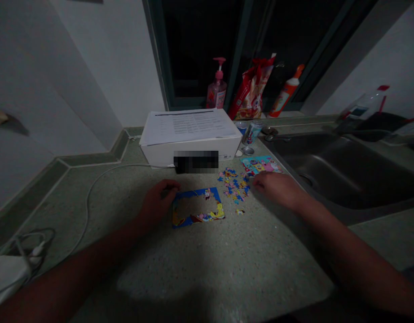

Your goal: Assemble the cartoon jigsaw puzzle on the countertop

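A partly filled jigsaw puzzle [214, 218] lies flat on the counter, with its blue and yellow border joined around a bare middle. My left hand [160, 197] is at its upper left corner, fingers loosely curled, with a small gap between thumb and forefinger. Loose puzzle pieces [236, 186] are heaped to the right of the puzzle. At that heap's right edge, my right hand [276, 187] has its fingertips pinched together; whatever they hold is hidden. One separate piece [240, 211] sits below the heap. Just beyond my right hand is a colourful cartoon picture card [261, 165].
A white box [190, 150] with a printed sheet on top stands behind the puzzle, a dark blurred-out object [195, 162] against its front. Cans [252, 132] stand beside it. The metal sink [328, 166] is at right. A white cable [87, 202] crosses the left side.
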`<state>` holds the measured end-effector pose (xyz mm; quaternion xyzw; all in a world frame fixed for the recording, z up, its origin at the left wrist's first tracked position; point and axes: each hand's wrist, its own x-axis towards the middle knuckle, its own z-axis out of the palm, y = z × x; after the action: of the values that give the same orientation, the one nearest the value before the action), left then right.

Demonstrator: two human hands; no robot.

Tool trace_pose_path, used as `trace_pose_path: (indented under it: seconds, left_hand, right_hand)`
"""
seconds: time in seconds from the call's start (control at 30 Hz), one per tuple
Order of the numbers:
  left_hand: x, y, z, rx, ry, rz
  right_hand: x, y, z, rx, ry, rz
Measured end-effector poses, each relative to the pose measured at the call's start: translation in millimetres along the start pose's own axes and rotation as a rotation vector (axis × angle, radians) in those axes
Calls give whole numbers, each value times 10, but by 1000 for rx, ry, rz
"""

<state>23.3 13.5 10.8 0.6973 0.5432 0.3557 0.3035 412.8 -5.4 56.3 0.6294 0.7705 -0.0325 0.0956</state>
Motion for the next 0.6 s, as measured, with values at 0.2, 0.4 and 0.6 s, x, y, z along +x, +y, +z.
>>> trace_pose_path:
  seconds: [0.2, 0.4, 0.6]
  left_hand:
    - [4, 6, -12, 13, -1, -4]
    - [0, 18, -10, 18, -1, -8]
    - [-3, 23, -5, -12, -8, -20]
  right_hand:
    - [-27, -102, -75, -77, -34, 91]
    - [-3, -170, -56, -94, -10, 121]
    - [4, -257, -20, -94, 42, 135]
